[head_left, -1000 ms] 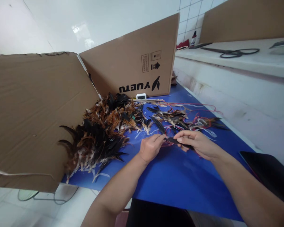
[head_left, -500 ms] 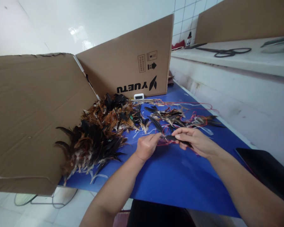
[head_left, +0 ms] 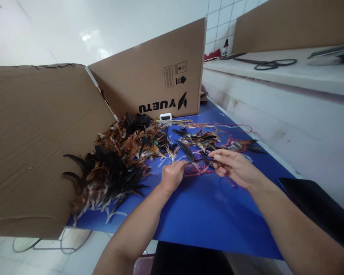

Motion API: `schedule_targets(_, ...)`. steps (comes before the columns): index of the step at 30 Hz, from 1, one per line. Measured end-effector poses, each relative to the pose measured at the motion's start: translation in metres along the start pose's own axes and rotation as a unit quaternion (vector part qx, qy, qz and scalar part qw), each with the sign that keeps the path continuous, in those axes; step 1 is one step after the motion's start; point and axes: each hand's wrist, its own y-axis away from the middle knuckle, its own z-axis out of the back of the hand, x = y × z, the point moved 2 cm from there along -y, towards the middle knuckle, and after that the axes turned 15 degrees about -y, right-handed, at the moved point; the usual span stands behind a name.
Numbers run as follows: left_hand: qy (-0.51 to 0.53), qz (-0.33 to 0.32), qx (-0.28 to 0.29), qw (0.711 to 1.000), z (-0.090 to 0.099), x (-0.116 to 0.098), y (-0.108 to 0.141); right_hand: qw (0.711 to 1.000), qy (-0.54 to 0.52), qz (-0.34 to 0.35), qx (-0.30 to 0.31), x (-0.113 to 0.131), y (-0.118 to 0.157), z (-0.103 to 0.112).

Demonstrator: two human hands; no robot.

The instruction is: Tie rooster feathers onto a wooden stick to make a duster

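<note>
My left hand (head_left: 173, 175) is closed, its thumb and finger pinched at the near end of a thin dark feather piece (head_left: 199, 160). My right hand (head_left: 232, 165) has its fingertips together at the other end of that dark piece. Right behind my hands, a black feather (head_left: 185, 149) and tangled red string (head_left: 199, 169) lie on the blue table (head_left: 200, 217). Farther back is a small bunch of feathers (head_left: 202, 140). A large pile of brown and black feathers (head_left: 111, 172) is left of my left hand.
Cardboard panels (head_left: 149, 72) stand behind and left of the feathers, with a small white digital display (head_left: 165, 117) at the foot. Black scissors (head_left: 268, 63) lie on the white ledge (head_left: 304, 76) at right. A black flat object (head_left: 309, 198) is beside my right forearm.
My hands have drawn slightly apart, and the dark feather piece between them now looks thinner. The whole view has shifted a little, with things appearing farther left.
</note>
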Motion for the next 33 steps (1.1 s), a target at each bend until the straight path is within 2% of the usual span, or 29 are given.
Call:
schedule_targets(3, 0.103, 0.102, 0.032, 0.989, -0.003, 0.005, -0.001, 0.998, -0.006, 0.058, -0.031, 0.006, 0.000, 0.004)
schedule_targets(5, 0.183, 0.176, 0.045, 0.966, -0.005, 0.008, -0.002, 0.992, 0.042, 0.105, -0.061, 0.007, -0.002, 0.006)
schedule_targets(8, 0.276, 0.266, 0.048, 0.922, -0.008, 0.012, -0.003, 0.968, 0.182, 0.146, -0.094, -0.001, -0.008, 0.008)
schedule_targets(11, 0.350, 0.322, 0.055, 0.878, -0.013, 0.015, -0.003, 0.919, 0.344, 0.177, -0.076, -0.017, -0.016, 0.009)
schedule_targets(15, 0.420, 0.355, 0.060, 0.833, -0.018, 0.016, -0.004, 0.839, 0.494, 0.225, -0.019, -0.034, -0.025, 0.011)
schedule_targets(20, 0.475, 0.382, 0.061, 0.790, -0.020, 0.014, -0.005, 0.782, 0.567, 0.257, 0.022, -0.038, -0.028, 0.010)
schedule_targets(23, 0.488, 0.395, 0.061, 0.776, -0.020, 0.013, -0.005, 0.738, 0.614, 0.277, 0.047, -0.039, -0.028, 0.005)
schedule_targets(26, 0.499, 0.405, 0.065, 0.763, -0.020, 0.013, -0.005, 0.698, 0.663, 0.267, 0.041, -0.042, -0.029, 0.001)
schedule_targets(29, 0.502, 0.412, 0.070, 0.757, -0.019, 0.013, -0.005, 0.682, 0.686, 0.250, 0.029, -0.044, -0.029, -0.001)
schedule_targets(33, 0.501, 0.412, 0.079, 0.756, -0.019, 0.012, -0.005, 0.695, 0.671, 0.258, 0.018, -0.041, -0.030, -0.001)
